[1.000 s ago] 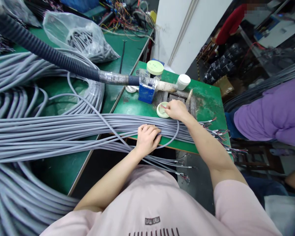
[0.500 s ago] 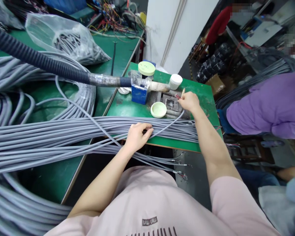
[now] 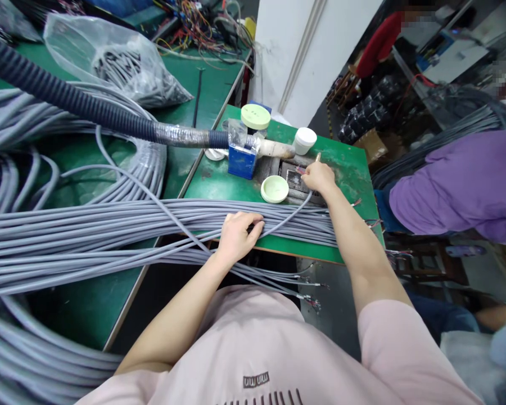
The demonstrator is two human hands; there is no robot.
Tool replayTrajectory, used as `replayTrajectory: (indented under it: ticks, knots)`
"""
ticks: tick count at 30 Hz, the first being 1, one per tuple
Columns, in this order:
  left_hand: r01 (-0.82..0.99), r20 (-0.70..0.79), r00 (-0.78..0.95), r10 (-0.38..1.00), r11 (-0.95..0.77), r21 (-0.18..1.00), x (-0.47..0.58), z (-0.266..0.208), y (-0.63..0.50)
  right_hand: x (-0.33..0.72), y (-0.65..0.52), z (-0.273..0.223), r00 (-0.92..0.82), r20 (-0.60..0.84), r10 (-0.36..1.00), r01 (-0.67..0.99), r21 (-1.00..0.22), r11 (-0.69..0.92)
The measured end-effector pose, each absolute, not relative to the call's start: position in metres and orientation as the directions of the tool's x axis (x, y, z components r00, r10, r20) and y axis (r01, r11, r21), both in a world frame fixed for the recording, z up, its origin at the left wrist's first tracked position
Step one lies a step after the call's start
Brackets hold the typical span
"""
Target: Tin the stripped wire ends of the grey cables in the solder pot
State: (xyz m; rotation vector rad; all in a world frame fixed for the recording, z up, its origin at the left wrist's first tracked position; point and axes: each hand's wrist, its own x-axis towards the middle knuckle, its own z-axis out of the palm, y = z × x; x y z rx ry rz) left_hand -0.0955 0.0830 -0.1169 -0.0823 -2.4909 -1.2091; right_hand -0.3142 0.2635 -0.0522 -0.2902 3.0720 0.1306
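Right hand [image 3: 320, 179] pinched one gray cable [image 3: 300, 208]

Its fingers were closed near the cable's end, where thin colored wires [image 3: 300, 170] poked out at the grimy metal block [image 3: 294, 179], just beside a shallow green dish [image 3: 274, 189]. The person's left hand [image 3: 238, 233] lay on the cable bundle [image 3: 189, 212], thumb and forefinger parted; whether it gripped the same cable could not be told.

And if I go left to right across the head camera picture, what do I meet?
Clear bag → blue box → green dish → right hand → purple shirt.
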Motion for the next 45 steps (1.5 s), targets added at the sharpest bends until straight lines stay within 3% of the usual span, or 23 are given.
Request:
replayTrajectory:
  ticks: [38, 42, 45]
  knots:
    - [0.245, 0.398, -0.913, -0.088, 0.660, 0.710, -0.096, -0.120, 0.082, -0.318, 0.255, -0.059, -0.984, -0.094, -0.149, -0.159, 0.122, 0.980]
    - [0.241, 0.390, -0.917, -0.085, 0.663, 0.709, -0.096, -0.119, 0.082, -0.318, 0.260, -0.055, -0.985, -0.055, -0.161, -0.165, 0.071, 0.984]
    - [0.241, 0.391, -0.916, -0.086, 0.661, 0.711, -0.096, -0.120, 0.082, -0.308, 0.273, -0.046, -0.979, 0.013, -0.205, -0.205, -0.117, 0.972]
